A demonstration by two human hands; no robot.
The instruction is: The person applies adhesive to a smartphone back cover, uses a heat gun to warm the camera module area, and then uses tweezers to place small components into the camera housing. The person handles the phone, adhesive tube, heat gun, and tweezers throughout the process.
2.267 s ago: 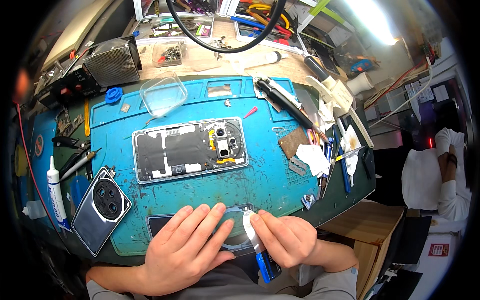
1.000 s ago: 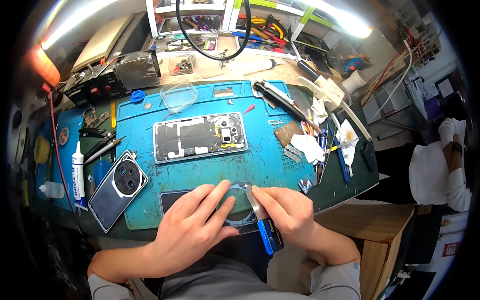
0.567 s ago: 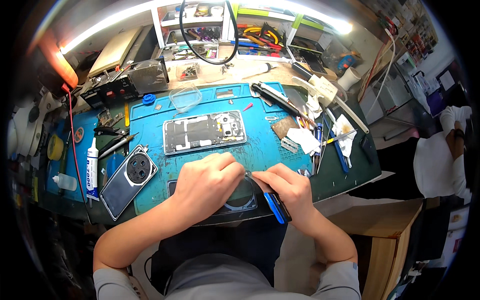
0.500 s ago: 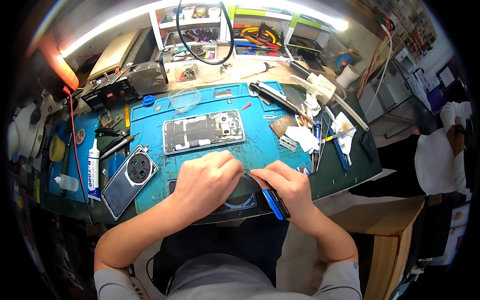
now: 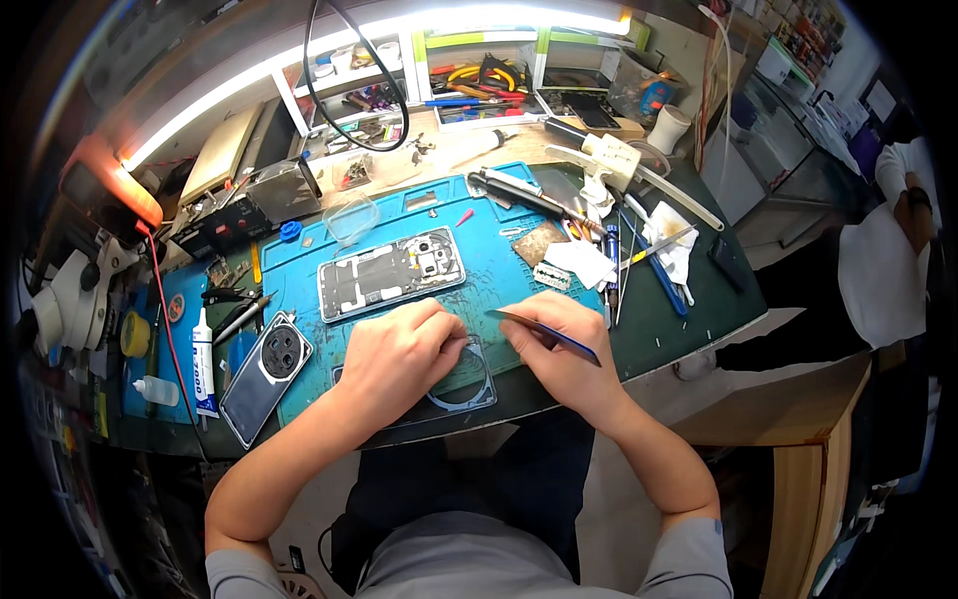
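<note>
My right hand (image 5: 561, 349) grips a thin blue-and-dark card (image 5: 569, 344), its pointed end toward my left hand. My left hand (image 5: 404, 349) is closed in a pinch; what its fingertips hold, if anything, is hidden. Beneath that hand lies a phone back cover (image 5: 487, 391) with a large round camera opening, partly covered by my fingers. Just beyond it, an opened phone (image 5: 384, 275) rests on the blue mat with its inner parts showing. At the left, a second phone cover or phone (image 5: 254, 389) with a round dark camera ring lies tilted.
A white-and-blue glue tube (image 5: 203, 364) and a small bottle (image 5: 157, 390) are at the left. Tweezers, blades, white paper (image 5: 581, 263) and a white-handled tool (image 5: 611, 158) crowd the right. Shelves of pliers stand behind. A person in white (image 5: 878, 290) is at the right.
My hands have moved apart, with a gap now between the fingertips. The card has turned so that it shows nearly edge-on. The whole view has shifted slightly.
</note>
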